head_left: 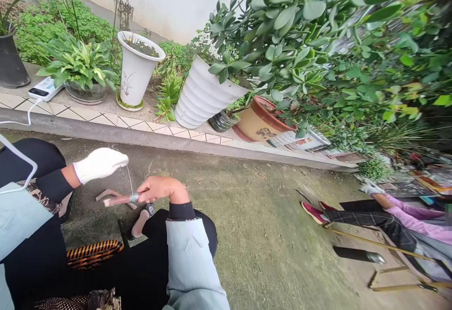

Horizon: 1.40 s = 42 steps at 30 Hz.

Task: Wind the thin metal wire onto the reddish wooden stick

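Note:
My left hand (100, 165), in a white knitted glove, is closed in a pinch on a thin pale strand (129, 178). The strand hangs in an arc from its fingertips down to a grey band (134, 197) around a wooden stick (116, 201). Bare and wrapped round the stick's near end, my right hand (158, 188) holds it just beside the band. Behind the stick shows an angled brown wooden piece (108, 192); whether the two are joined, I cannot tell.
A woven orange-black basket (94, 253) stands by my legs. Potted plants, including a white ribbed pot (208, 94), line the tiled ledge (141, 126). A white power bank (45, 89) with a cable lies there. Another person (406, 220) sits at the right.

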Available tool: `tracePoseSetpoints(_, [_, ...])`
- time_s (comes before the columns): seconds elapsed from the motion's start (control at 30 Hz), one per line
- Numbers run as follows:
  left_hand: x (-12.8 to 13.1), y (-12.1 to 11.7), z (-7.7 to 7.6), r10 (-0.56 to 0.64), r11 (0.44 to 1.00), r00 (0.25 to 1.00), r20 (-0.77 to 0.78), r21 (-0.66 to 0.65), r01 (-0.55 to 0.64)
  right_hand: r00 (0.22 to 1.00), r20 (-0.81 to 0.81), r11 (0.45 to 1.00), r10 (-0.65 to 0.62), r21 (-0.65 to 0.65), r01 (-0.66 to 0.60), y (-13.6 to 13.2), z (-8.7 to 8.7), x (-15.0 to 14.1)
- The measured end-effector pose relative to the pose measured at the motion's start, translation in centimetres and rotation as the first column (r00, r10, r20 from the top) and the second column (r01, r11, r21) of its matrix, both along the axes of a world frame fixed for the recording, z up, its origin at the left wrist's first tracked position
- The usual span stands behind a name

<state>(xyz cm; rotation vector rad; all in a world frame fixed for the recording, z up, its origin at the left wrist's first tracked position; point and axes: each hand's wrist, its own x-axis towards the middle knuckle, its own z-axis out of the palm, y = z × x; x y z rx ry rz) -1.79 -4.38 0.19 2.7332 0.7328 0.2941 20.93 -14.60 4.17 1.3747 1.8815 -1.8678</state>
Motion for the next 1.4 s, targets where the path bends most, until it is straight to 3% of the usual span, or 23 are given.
tracePoseSetpoints(0.03, [0.0, 0.1, 0.0, 0.003, 1.0, 1.0, -0.008, -0.031, -0.004, 0.99, -0.137, 1.0, -0.015, 0.004, 0.016, -0.1, 0.2, -0.3])
tracePoseSetpoints(0.1, [0.1, -0.1, 0.0, -0.024, 0.995, 0.998, -0.055, -0.095, 0.019, 0.934, -0.317, 0.977, -0.164, 0.077, 0.198, 0.0, 0.5, -0.6])
tracePoseSetpoints(0.13, [0.2, -0.3, 0.1, -0.039, 0.991, 0.997, -0.07, -0.131, 0.029, 0.888, -0.367, 0.93, -0.279, 0.129, 0.345, 0.1, 0.6, -0.5])
tracePoseSetpoints(0.2, [0.6, -1.0, 0.2, -0.104, 0.976, 0.992, -0.073, -0.201, 0.088, 0.77, -0.395, 0.756, -0.501, 0.234, 0.611, 0.6, 0.3, -0.3])
tracePoseSetpoints(0.23, [0.8, -1.3, 0.3, -0.149, 0.964, 0.987, -0.061, -0.232, 0.132, 0.729, -0.362, 0.674, -0.581, 0.289, 0.68, 0.8, 0.0, -0.2])
tracePoseSetpoints(0.3, [1.1, -2.0, 0.4, -0.238, 0.935, 0.97, -0.039, -0.28, 0.218, 0.709, -0.185, 0.583, -0.681, 0.449, 0.677, 1.2, -0.6, 0.2])
tracePoseSetpoints(0.37, [1.2, -2.4, 0.3, -0.287, 0.928, 0.957, -0.047, -0.262, 0.265, 0.686, 0.079, 0.564, -0.723, 0.641, 0.52, 1.3, -1.1, 0.4])
tracePoseSetpoints(0.43, [1.2, -2.4, 0.0, -0.273, 0.948, 0.96, -0.059, -0.189, 0.257, 0.632, 0.342, 0.635, -0.696, 0.703, 0.32, 1.3, -1.2, 0.7])
tracePoseSetpoints(0.47, [1.1, -2.2, -0.2, -0.248, 0.96, 0.967, -0.051, -0.15, 0.238, 0.631, 0.455, 0.715, -0.629, 0.656, 0.24, 1.1, -1.1, 0.7])
tracePoseSetpoints(0.53, [0.8, -1.7, -0.4, -0.186, 0.979, 0.983, -0.015, -0.089, 0.184, 0.739, 0.562, 0.899, -0.371, 0.418, 0.134, 0.7, -0.7, 0.7])
tracePoseSetpoints(0.57, [0.7, -1.4, -0.5, -0.154, 0.985, 0.988, 0.005, -0.074, 0.154, 0.832, 0.51, 0.96, -0.217, 0.268, 0.086, 0.5, -0.4, 0.6])
tracePoseSetpoints(0.63, [0.5, -0.9, -0.6, -0.107, 0.99, 0.994, 0.032, -0.088, 0.109, 0.979, 0.203, 0.999, -0.006, 0.052, -0.005, 0.1, 0.2, 0.3])
tracePoseSetpoints(0.7, [0.5, -0.5, -0.6, -0.098, 0.982, 0.995, 0.029, -0.16, 0.102, 0.99, -0.142, 1.0, -0.024, 0.008, 0.026, -0.2, 0.7, 0.0])
tracePoseSetpoints(0.77, [0.6, -0.5, -0.6, -0.116, 0.966, 0.993, 0.008, -0.234, 0.114, 0.915, -0.341, 0.964, -0.217, 0.075, 0.257, -0.2, 0.8, 0.0])
tracePoseSetpoints(0.8, [0.7, -0.6, -0.6, -0.127, 0.959, 0.992, -0.002, -0.256, 0.122, 0.846, -0.404, 0.899, -0.349, 0.111, 0.424, -0.1, 0.6, 0.0])
tracePoseSetpoints(0.87, [0.9, -0.8, -0.5, -0.154, 0.952, 0.988, 0.003, -0.266, 0.149, 0.649, -0.497, 0.683, -0.576, 0.142, 0.716, 0.4, 0.0, 0.2])
tracePoseSetpoints(0.93, [1.1, -1.1, -0.4, -0.195, 0.949, 0.98, 0.028, -0.247, 0.196, 0.492, -0.511, 0.487, -0.705, 0.156, 0.859, 1.0, -0.8, 0.4])
tracePoseSetpoints(1.0, [1.2, -1.3, -0.1, -0.225, 0.942, 0.972, 0.064, -0.242, 0.234, 0.433, -0.473, 0.397, -0.767, 0.18, 0.9, 1.4, -1.4, 0.4])
tracePoseSetpoints(1.1, [1.4, -1.6, 0.5, -0.167, 0.902, 0.976, 0.138, -0.377, 0.208, 0.385, -0.559, 0.408, -0.735, 0.089, 0.909, 1.3, -1.4, 0.0])
tracePoseSetpoints(1.2, [1.6, -2.0, 0.9, -0.061, 0.746, 0.954, 0.293, -0.621, 0.239, 0.251, -0.75, 0.464, -0.612, -0.083, 0.882, 1.1, -0.8, -0.8])
tracePoseSetpoints(1.3, [1.9, -2.3, 1.1, 0.127, 0.547, 0.859, 0.496, -0.757, 0.357, 0.122, -0.806, 0.433, -0.579, -0.178, 0.884, 1.2, -0.7, -1.3])
tracePoseSetpoints(1.4, [1.8, -2.1, 1.5, 0.4, 0.472, 0.699, 0.593, -0.787, 0.397, 0.035, -0.809, 0.376, -0.586, -0.234, 0.897, 1.6, -0.8, -1.3])
